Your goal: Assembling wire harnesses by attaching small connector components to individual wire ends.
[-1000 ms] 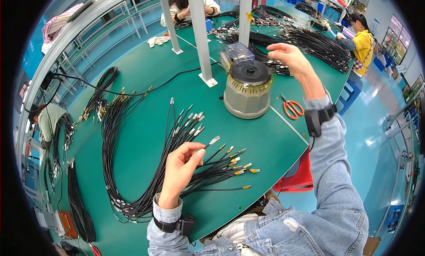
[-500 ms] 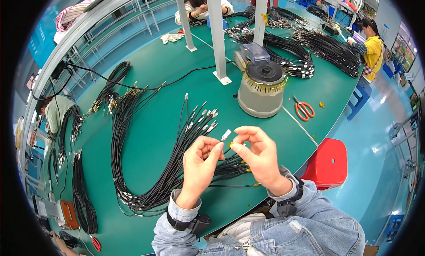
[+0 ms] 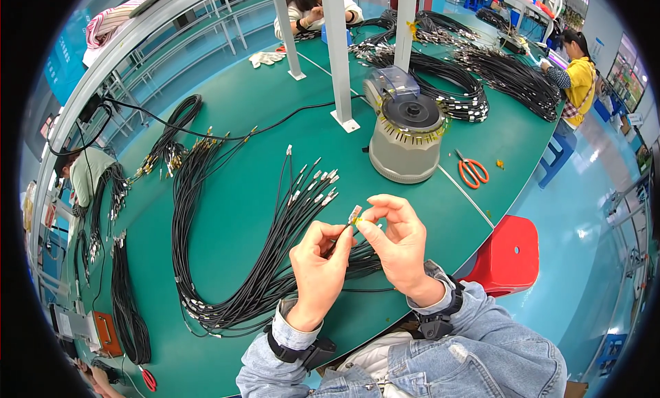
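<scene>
Pinched in the fingers of my left hand (image 3: pixel 317 266) is a black cable, just below its white-tagged end (image 3: pixel 355 213). My right hand (image 3: pixel 400 245) comes in from the other side, thumb and forefinger closed on a small piece of yellow tape (image 3: pixel 358 220) that touches the cable by the tag. How far the tape wraps round is too small to tell. Below both hands a large looped bundle of black cables (image 3: pixel 237 296) lies on the green table (image 3: pixel 247 150), many of its ends carrying white tags.
A grey round tape dispenser (image 3: pixel 405 155) with yellow pieces along its rim stands beyond my hands. Orange-handled scissors (image 3: pixel 472 172) lie right of it. Metal posts (image 3: pixel 338 68) rise from the table. A red stool (image 3: pixel 509 255) is at right. Other people work around the table.
My hands have come together: the left moved slightly right with the cable, and the right brought the yellow tape against it beside the white tag.
</scene>
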The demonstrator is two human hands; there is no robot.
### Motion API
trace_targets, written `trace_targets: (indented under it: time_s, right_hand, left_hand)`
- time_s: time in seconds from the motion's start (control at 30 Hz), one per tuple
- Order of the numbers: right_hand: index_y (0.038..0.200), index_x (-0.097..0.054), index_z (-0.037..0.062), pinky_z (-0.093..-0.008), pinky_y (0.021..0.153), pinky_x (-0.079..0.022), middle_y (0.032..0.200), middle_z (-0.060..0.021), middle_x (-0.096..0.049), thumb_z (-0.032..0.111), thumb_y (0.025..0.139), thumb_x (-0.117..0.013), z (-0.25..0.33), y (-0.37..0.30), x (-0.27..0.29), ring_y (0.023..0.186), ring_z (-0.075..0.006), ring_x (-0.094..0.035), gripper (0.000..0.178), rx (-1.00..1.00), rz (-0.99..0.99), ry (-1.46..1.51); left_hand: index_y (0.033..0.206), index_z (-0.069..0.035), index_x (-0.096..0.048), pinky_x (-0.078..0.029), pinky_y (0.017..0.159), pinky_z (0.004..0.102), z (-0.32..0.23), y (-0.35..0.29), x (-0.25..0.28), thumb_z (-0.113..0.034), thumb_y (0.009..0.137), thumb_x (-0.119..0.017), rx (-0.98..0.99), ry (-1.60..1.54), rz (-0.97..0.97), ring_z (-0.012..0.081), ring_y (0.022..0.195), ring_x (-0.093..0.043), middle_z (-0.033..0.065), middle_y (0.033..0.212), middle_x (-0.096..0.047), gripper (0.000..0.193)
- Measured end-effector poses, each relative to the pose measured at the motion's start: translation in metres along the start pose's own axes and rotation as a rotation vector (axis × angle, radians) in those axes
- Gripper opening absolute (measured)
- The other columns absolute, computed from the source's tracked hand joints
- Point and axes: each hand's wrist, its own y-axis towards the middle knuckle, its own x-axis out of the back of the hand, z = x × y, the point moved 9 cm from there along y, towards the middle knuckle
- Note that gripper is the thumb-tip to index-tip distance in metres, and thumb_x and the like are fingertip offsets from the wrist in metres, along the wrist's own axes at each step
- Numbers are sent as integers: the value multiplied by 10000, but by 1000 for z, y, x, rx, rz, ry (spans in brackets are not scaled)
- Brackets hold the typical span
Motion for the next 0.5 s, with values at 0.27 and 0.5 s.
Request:
trace_targets:
  time_s: [0.27, 0.5]
  right_hand:
    - [1095, -497, -16, -245, 801, -403, 874, -60, -596, -29, 799, -631, -5, -2, -1, 842, -98, -527, 325, -49, -30, 85]
    - [1080, -511, -5, -226, 751, -451, 883, -52, -596, -9, 799, -646, -5, -2, -1, 841, -97, -519, 312, -38, -46, 93]
  left_hand:
    - [827, -1, -527, -383, 432, 155, 1, -1, -3, -27, 850, -599, -11, -10, 35, 27, 530, -514, 56, 713, -624, 79]
    - [818, 7, -550, -371, 447, 155, -2, -2, -2, -10, 840, -607, 1, -35, 14, 10, 544, -500, 43, 705, -628, 64]
